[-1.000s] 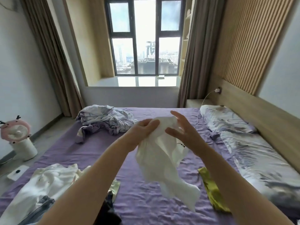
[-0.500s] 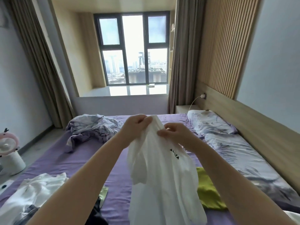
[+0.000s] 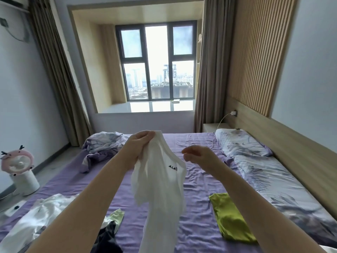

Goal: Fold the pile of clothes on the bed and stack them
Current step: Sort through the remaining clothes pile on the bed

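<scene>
From the head camera I see my left hand [image 3: 139, 145] raised over the middle of the bed [image 3: 198, 181], its fingers and thumb curled and pinching the top edge of a white T-shirt [image 3: 160, 183]. The shirt hangs straight down from that grip, clear of the purple sheet, with a small dark printed word showing on its right side. My right hand [image 3: 197, 155] is just beside the shirt at about the same height but apart from it; its fingers are loosely curled with the fingertips close to the thumb, and they hold nothing. Below my left forearm, at the near left corner of the bed, lies an unfolded heap of clothes [image 3: 42, 216], mostly white, with a pale green piece [image 3: 116, 215] and a dark garment [image 3: 106, 238] at its right edge, toward the near edge of the bed. A lime-green garment [image 3: 230, 216] lies flat on the sheet toward the near right, partly behind my right forearm. At the far left corner sits a crumpled grey-and-lilac patterned bundle [image 3: 104, 146]. Along the right edge, against the wooden headboard [image 3: 300, 150], lie a patterned pillow [image 3: 240, 143] and, nearer to me, a quilt [image 3: 277, 189] in the same print. A white charger cable [image 3: 221, 121] runs from a wall socket down toward the pillow. On the floor off the left edge stands a small pink fan [image 3: 17, 163] on a white base. Beyond the far edge are a bay window [image 3: 156, 61] and brown curtains [image 3: 54, 70].
</scene>
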`<act>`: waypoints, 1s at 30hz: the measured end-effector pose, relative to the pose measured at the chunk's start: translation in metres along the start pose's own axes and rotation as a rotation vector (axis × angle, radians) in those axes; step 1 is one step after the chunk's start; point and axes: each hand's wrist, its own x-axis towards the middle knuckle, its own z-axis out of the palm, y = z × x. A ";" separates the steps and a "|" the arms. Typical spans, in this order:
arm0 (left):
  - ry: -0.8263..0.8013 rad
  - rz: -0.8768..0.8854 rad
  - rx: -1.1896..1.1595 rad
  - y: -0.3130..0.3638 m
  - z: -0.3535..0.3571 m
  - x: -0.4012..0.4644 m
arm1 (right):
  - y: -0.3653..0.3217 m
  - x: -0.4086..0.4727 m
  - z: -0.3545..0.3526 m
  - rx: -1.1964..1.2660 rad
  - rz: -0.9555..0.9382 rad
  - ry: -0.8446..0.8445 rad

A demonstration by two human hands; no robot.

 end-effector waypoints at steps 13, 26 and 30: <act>-0.008 0.041 -0.008 0.034 -0.028 -0.019 | -0.003 -0.007 0.019 -0.114 0.074 -0.315; 0.227 0.118 0.451 -0.007 -0.085 -0.025 | 0.003 -0.024 -0.003 0.279 0.195 -0.439; 0.188 0.088 0.406 -0.013 -0.076 -0.031 | -0.001 -0.027 -0.004 0.274 0.194 -0.485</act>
